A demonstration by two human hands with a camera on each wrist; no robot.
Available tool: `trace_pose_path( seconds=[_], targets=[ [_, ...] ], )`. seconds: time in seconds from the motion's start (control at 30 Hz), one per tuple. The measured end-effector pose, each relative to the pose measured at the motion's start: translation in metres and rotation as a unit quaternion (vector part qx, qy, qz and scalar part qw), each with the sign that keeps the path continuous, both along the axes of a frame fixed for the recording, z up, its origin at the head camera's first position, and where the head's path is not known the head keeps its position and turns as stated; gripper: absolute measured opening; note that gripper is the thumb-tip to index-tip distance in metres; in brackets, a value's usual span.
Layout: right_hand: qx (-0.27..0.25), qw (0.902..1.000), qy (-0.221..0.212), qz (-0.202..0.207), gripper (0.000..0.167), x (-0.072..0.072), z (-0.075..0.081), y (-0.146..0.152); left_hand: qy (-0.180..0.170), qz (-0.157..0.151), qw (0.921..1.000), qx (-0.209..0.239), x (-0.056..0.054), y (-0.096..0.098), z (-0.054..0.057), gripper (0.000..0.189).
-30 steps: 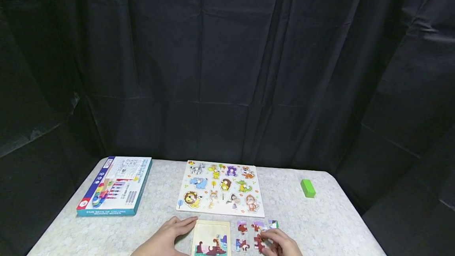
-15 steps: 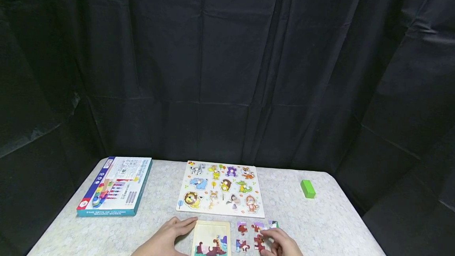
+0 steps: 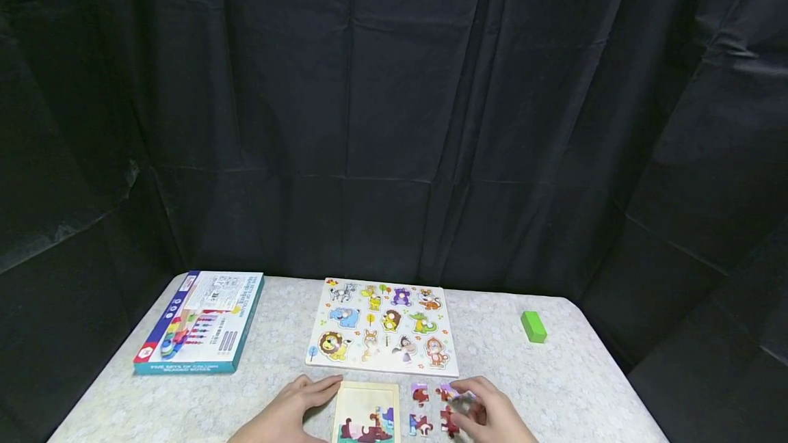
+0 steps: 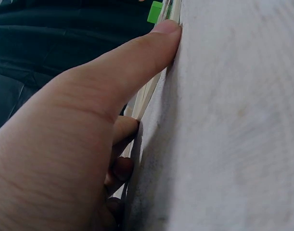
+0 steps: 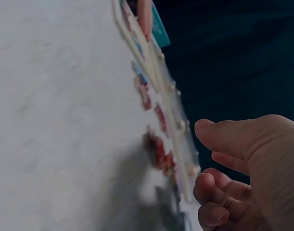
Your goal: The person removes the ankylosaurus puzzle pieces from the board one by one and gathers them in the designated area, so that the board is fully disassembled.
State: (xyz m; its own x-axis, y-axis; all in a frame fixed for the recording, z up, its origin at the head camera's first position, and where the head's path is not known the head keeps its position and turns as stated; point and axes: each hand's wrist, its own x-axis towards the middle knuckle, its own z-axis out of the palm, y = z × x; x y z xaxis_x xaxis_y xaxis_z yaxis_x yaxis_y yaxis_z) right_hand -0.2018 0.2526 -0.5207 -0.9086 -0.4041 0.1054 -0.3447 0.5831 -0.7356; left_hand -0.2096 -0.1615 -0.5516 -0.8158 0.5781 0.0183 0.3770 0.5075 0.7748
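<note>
Left hand (image 3: 280, 412): forefinger and thumb spread, touching left edge of puzzle tray (image 3: 369, 385) | tray: part-filled, best braced flat | loose pieces (image 3: 421, 424): just right of tray | right hand (image 3: 492, 410): thumb and fingers apart, nothing pinched; edge grip advisable

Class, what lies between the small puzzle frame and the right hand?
Loose jigsaw pieces lie on the table between the puzzle frame and the right hand; the head view shows it.
</note>
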Motion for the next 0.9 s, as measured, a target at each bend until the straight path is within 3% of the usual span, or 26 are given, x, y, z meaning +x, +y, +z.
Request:
trace_pose_path(
  seconds=[0.23, 0.43, 0.73, 0.9],
  targets=[
    [0.001, 0.9997, 0.020, -0.013, 0.039, -0.008, 0.014, -0.022, 0.004, -0.003, 1.0000, -0.001, 0.000, 0.000, -0.001, 0.098],
    [-0.019, 0.9993, 0.033, 0.005, 0.037, -0.013, 0.018, -0.041, 0.001, -0.001, 1.0000, -0.004, -0.001, 0.001, -0.001, 0.100],
    [-0.038, 0.9969, 0.060, 0.035, 0.033, -0.018, 0.017, -0.069, -0.004, 0.001, 1.0000, -0.003, 0.000, 0.001, 0.001, 0.099],
    [-0.046, 0.9968, 0.044, 0.049, 0.031, -0.018, 0.015, -0.081, -0.005, 0.001, 1.0000, -0.002, 0.000, 0.002, 0.002, 0.099]
  ],
)
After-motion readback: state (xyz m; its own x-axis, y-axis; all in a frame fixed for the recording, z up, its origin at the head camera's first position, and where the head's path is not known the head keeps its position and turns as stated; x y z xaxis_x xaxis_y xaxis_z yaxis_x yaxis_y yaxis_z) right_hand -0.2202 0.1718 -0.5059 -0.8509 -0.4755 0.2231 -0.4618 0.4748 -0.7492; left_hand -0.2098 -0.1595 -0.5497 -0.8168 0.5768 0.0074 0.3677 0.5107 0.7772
